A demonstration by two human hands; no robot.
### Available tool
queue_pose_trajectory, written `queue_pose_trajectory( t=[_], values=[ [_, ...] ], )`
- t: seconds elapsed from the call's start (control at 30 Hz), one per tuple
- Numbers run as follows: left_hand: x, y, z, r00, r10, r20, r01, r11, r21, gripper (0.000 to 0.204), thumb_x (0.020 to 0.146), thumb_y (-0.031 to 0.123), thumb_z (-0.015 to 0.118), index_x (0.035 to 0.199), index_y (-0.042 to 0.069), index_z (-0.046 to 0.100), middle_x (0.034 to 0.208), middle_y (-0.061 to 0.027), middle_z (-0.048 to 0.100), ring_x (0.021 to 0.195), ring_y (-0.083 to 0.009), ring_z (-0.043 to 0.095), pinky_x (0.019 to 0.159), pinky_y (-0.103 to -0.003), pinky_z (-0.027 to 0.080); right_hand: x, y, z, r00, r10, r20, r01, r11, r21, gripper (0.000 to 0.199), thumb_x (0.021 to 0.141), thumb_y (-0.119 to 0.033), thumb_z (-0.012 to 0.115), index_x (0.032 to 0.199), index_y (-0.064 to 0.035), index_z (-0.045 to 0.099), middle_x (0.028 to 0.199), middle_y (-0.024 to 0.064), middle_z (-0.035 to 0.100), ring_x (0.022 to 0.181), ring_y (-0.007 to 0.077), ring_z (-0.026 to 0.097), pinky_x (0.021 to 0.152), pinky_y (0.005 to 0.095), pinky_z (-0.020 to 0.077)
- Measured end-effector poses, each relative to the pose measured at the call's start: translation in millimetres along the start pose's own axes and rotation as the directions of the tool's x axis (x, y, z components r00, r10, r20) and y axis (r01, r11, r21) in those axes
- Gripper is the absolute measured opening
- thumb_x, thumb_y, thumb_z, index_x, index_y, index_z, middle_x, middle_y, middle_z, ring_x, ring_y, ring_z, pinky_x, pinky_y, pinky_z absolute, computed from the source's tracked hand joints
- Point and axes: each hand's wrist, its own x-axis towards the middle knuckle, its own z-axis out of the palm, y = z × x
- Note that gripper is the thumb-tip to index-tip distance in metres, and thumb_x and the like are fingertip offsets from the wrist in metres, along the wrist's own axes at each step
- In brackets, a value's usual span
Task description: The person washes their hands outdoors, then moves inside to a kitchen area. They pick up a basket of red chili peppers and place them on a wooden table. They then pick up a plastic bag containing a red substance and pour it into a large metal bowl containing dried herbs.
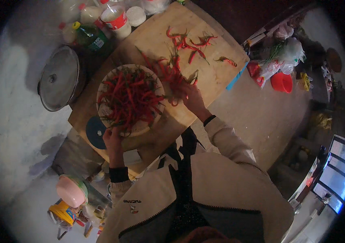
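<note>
A round pale bowl [145,128] heaped with long red chili peppers [130,95] stands on a wooden table. My left hand [113,137] is closed on its near rim. To the right of the bowl, my right hand [193,99] is curled around part of a loose bunch of red chili peppers [173,79]. These peppers look smeared by motion, and the fingertips are partly hidden among them. Farther back on the tabletop lie several scattered chili peppers [186,43], plus a single one [226,61] near the right edge.
The wooden table [217,87] slants across the view. A lidded pot [60,77] stands at its left, with a green bottle [92,38] and white-filled jars [116,20] behind. A dark blue disc [96,132] sits by the near left corner. A red bucket [281,82] and bags stand at right.
</note>
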Motion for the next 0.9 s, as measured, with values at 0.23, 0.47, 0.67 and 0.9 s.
queue_pose_trajectory(
  t=[0.23,0.47,0.67,0.9],
  values=[
    [-3.8,-9.0,-6.7,1.000,0.013,0.012,-0.013,0.999,-0.047,0.018,0.086,0.017,0.064,0.096,0.002,0.065,0.089,-0.0019,0.065,0.076,-0.0108,0.059,0.062,-0.026,0.046,27.7,-6.9,1.0,0.999,0.001,0.041,-0.002,1.000,0.010,0.029,0.086,-0.013,0.057,0.114,-0.0100,0.065,0.120,0.0095,0.062,0.114,0.0313,0.052,0.099,0.0435,0.0415],
    [0.6,-16.6,-8.8,0.998,0.045,0.052,-0.044,0.999,-0.013,0.017,0.087,0.017,0.063,0.094,0.003,0.065,0.087,-0.0003,0.065,0.071,-0.0088,0.058,0.059,-0.024,0.045,18.1,-1.3,-15.3,0.962,0.251,-0.105,-0.200,0.915,0.350,0.022,0.088,-0.010,0.060,0.108,-0.0064,0.067,0.110,0.0119,0.066,0.100,0.0274,0.062,0.085,0.0398,0.0514],
    [8.3,-20.9,6.0,0.995,0.073,0.066,-0.074,0.997,0.016,0.016,0.086,0.016,0.064,0.091,0.001,0.066,0.078,-0.0008,0.065,0.066,-0.0091,0.060,0.055,-0.024,0.046,11.5,-24.3,-53.3,0.981,0.188,-0.039,-0.152,0.884,0.443,0.023,0.088,-0.008,0.065,0.111,-0.0039,0.065,0.106,0.0139,0.067,0.092,0.0240,0.067,0.074,0.0340,0.0558],
    [7.6,-24.2,30.4,0.989,0.092,0.113,-0.091,0.996,-0.020,0.017,0.083,0.015,0.066,0.087,-0.002,0.068,0.071,-0.0018,0.064,0.059,-0.0080,0.057,0.051,-0.024,0.045,-9.3,-93.9,-65.0,0.946,-0.312,0.086,0.286,0.930,0.230,0.045,0.090,-0.029,0.066,0.127,-0.0070,0.056,0.125,0.0160,0.058,0.117,0.0312,0.055,0.098,0.0419,0.0459]
  ],
)
